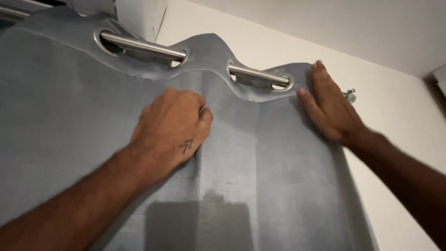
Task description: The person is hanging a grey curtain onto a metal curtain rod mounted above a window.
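White wall point(399, 107), hands point(172, 125) on curtain point(260, 176)

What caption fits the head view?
Left hand pinches a grey eyelet curtain on a metal rod; right hand lies flat at its edge.

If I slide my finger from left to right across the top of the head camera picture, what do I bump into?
First metal ring → second metal ring → left hand, closed on the grey curtain → third metal ring → fourth metal ring → right hand, flat on the curtain's edge → rod end knob.
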